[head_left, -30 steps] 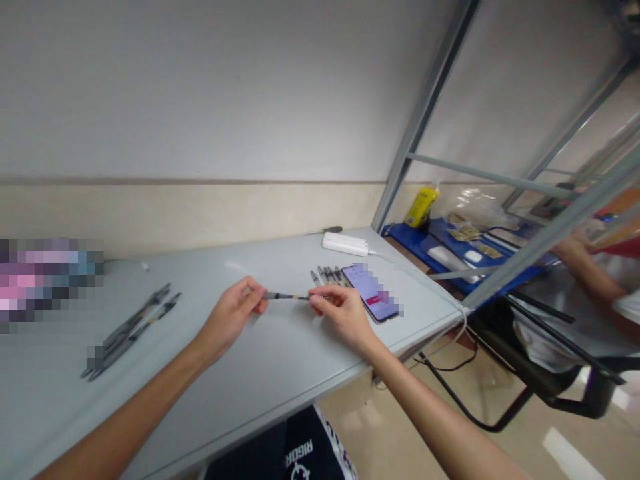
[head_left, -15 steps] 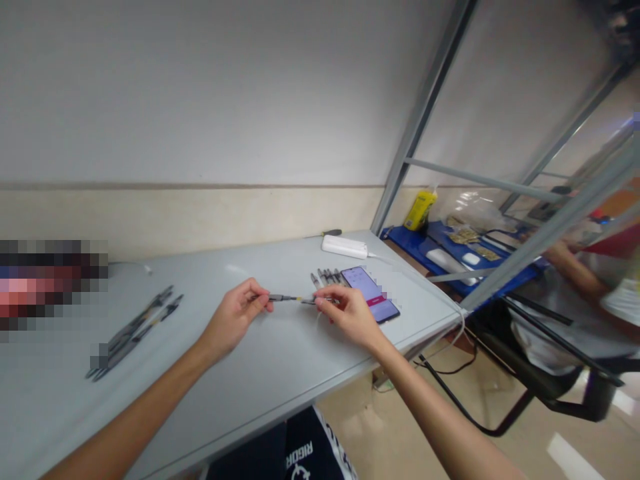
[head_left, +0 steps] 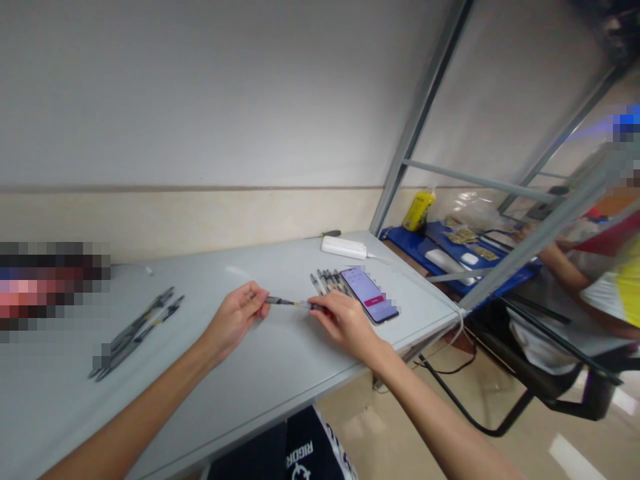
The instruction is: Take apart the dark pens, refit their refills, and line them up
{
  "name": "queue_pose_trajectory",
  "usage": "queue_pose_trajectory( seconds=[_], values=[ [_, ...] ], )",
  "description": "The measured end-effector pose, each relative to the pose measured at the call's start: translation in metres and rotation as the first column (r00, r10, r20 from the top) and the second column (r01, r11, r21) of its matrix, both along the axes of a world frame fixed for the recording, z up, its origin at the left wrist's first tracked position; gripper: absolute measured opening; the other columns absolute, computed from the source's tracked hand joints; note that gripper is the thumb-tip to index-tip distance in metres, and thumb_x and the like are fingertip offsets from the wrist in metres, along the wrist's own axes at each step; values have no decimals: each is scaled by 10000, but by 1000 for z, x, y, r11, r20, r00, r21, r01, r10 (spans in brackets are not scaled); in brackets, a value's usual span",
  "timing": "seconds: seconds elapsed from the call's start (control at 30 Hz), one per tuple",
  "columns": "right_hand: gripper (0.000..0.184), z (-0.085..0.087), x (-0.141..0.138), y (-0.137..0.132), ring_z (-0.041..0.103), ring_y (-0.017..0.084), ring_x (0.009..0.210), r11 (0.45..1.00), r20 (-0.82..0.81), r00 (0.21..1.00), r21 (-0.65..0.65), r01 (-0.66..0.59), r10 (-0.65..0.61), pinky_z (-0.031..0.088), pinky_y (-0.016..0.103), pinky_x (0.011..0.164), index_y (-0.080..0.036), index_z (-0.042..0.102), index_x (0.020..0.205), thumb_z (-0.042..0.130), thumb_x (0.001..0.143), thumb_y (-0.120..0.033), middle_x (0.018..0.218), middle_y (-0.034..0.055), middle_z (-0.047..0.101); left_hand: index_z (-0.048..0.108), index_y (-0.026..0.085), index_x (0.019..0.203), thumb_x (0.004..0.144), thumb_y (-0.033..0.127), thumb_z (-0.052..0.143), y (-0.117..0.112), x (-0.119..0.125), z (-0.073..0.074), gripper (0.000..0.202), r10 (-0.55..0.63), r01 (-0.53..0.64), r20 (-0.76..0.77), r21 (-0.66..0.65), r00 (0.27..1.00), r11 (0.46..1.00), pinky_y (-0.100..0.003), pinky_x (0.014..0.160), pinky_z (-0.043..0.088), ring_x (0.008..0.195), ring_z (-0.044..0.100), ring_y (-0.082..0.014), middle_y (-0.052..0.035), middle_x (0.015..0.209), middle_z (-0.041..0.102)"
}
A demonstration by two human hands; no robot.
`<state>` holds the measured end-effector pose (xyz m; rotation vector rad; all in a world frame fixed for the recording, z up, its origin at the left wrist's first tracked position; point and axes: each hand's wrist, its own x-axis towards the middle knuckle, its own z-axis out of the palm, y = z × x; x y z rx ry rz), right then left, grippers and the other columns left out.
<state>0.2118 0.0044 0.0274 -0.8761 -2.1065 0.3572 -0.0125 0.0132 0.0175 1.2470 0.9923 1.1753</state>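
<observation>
Above the table, a slim dark-and-clear pen [head_left: 283, 301] spans the gap between my two hands, nearly level. Its dark end is pinched in the fingertips of my left hand [head_left: 240, 317]. My right hand [head_left: 347, 323] has its thumb and fingers closed on the other, clearer end, which they partly cover. Whether its parts are joined there cannot be made out. Behind my right hand lies a row of several similar pens [head_left: 327, 277], next to a phone [head_left: 370, 293] with a lit screen. Another group of pens [head_left: 137, 333] lies to the left of my left hand.
A white power strip [head_left: 344, 247] and a dark-handled tool [head_left: 331, 234] lie near the wall. Metal frame posts [head_left: 425, 127] rise at the table's right end. Beyond them, a blue surface [head_left: 407, 240] carries a yellow bottle [head_left: 419, 210] and bags; another person's arm [head_left: 565, 267] shows there.
My right hand has shifted slightly left and down along the pen, its fingers now more extended over the end. My left hand keeps its pinch, barely moved.
</observation>
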Motion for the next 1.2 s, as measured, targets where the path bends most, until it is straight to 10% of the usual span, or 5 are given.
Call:
queue_pose_trajectory(
  seconds=[0.3,0.5,0.73,1.0,1.2],
  values=[
    [405,8,-4,3,198,76,374,326,-339,940,-893,-309,-37,198,212,373,-193,437,590,401,837,-511,437,-93,215,497,179,713,784,374,598,-6,-2,3,231,28,11,-235,165,972,986,-248,643,358,652,531,-122,5,641,622],
    [298,15,4,-2,505,146,636,972,13,997,-220,80,-79,399,270,604,-157,620,955,591,796,-407,749,54,589,485,174,684,759,405,613,-4,1,-2,275,-10,8,-79,-16,997,1000,-231,569,328,546,456,-92,40,545,537],
    [203,10,-4,-6,484,124,554,984,-11,998,-168,52,-55,350,242,534,-150,656,791,529,851,-296,625,33,589,462,173,670,740,339,626,-5,5,-8,243,-84,82,-34,-64,996,995,-229,572,357,572,484,-98,25,575,549],
    [233,4,3,5,169,26,347,44,-481,815,-868,-495,-322,111,148,321,-99,570,704,546,820,-300,409,-100,280,525,186,707,818,107,476,-19,9,5,145,230,120,-454,620,861,776,-274,711,436,776,567,-145,-35,790,637],
    [351,13,2,-2,446,83,443,651,-436,862,-738,-176,-260,350,188,413,-147,623,969,677,714,-381,553,-18,554,538,184,717,819,142,495,-19,8,6,119,281,46,-457,583,844,811,-263,689,443,724,580,-138,-21,741,625]
  ],
)
